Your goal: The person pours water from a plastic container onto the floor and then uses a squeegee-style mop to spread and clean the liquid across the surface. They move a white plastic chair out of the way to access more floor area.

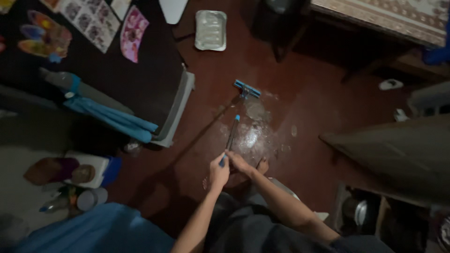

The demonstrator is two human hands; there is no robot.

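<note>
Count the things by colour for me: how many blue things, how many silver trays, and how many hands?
Blue things: 3 (squeegee head, folded umbrella, cloth)
Silver trays: 1 (floor tray)
Hands: 2 (left hand, right hand, both on the mop handle)
Total: 6

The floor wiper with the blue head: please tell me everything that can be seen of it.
The floor wiper has a long, thin dark handle with a blue band partway down and a flat blue head. It leans from the hands down to the dark red floor, where its head rests beside a wet, shiny patch. The left hand and right hand grip its upper end.
</note>
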